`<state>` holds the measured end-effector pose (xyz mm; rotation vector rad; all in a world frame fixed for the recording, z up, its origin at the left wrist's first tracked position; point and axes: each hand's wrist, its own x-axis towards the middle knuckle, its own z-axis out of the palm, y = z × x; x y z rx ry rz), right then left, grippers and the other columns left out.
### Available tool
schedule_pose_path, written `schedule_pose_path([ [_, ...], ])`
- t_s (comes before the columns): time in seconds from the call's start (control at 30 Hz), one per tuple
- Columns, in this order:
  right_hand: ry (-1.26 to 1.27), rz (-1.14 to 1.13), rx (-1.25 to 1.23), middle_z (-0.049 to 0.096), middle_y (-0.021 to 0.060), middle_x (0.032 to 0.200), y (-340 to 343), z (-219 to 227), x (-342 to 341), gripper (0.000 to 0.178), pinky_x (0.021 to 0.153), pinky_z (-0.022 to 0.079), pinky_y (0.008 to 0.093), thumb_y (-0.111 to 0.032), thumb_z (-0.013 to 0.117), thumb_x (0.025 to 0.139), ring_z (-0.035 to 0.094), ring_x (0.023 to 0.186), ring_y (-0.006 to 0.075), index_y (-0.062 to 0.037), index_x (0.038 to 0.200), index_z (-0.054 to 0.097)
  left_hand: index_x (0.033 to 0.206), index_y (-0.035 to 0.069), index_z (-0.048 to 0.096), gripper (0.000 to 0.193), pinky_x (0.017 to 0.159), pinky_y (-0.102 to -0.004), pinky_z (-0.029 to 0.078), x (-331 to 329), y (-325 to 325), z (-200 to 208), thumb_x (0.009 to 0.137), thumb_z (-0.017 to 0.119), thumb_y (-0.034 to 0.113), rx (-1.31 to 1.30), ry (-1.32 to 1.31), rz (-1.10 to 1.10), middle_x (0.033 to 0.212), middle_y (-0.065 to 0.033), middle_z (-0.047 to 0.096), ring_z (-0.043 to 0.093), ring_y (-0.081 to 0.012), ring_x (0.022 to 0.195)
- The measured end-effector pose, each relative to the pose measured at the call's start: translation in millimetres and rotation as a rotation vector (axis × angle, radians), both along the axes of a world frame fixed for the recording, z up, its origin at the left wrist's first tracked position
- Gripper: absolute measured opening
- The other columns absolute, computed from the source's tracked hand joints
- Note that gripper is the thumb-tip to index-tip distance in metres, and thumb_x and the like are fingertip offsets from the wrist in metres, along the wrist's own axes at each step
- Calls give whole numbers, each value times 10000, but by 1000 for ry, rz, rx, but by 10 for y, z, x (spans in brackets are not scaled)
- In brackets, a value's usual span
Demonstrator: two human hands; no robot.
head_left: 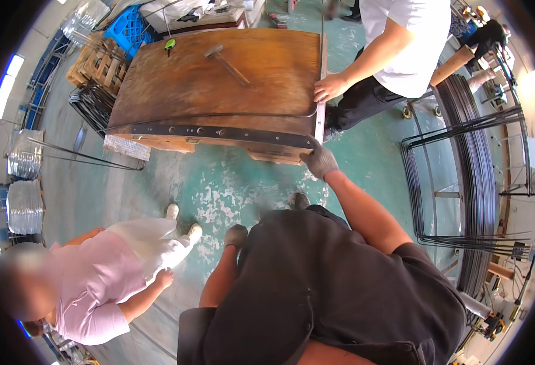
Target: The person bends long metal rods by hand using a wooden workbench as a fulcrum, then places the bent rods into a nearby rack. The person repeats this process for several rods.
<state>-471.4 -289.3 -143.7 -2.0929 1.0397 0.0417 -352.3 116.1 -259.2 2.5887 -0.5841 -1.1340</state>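
Note:
My right hand, in a grey glove, reaches forward to the near right corner of a worn wooden worktable. Its fingers are bent round that corner, partly out of sight. My left hand, also gloved in grey, hangs low beside my body, away from the table; its fingers cannot be made out. Along the near side of the tabletop runs a thin black rod, bending at the right edge near a co-worker's hand, which rests on that edge. A hammer lies on the table, with a small green tool farther left.
One co-worker in a white shirt stands at the table's right; another person in pink is at left. Bundled black rods fill a rack on the right. Wooden pallets and a blue crate stand beyond the table's left end.

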Motion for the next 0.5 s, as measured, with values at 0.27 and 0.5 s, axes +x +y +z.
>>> schedule_pose_path([
  [0.27, 108, 73, -150, 713, 262, 1284, -266, -672, -107, 704, 1027, 542, 503, -391, 725, 938, 675, 1193, 464, -140, 1552, 491, 1008, 105, 814, 402, 971, -508, 576, 87, -48, -137, 967, 532, 389, 71, -1, -136, 1154, -198, 763, 724, -406, 1107],
  [0.5, -83, 84, -85, 755, 228, 1146, 60, -300, 159, 579, 941, 576, 503, -355, 749, 935, 722, 1090, 428, -131, 1448, 606, 1014, 154, 829, 448, 910, -509, 588, -89, 784, -1209, 953, 563, 509, 33, 69, -155, 1148, -153, 782, 737, -374, 1101],
])
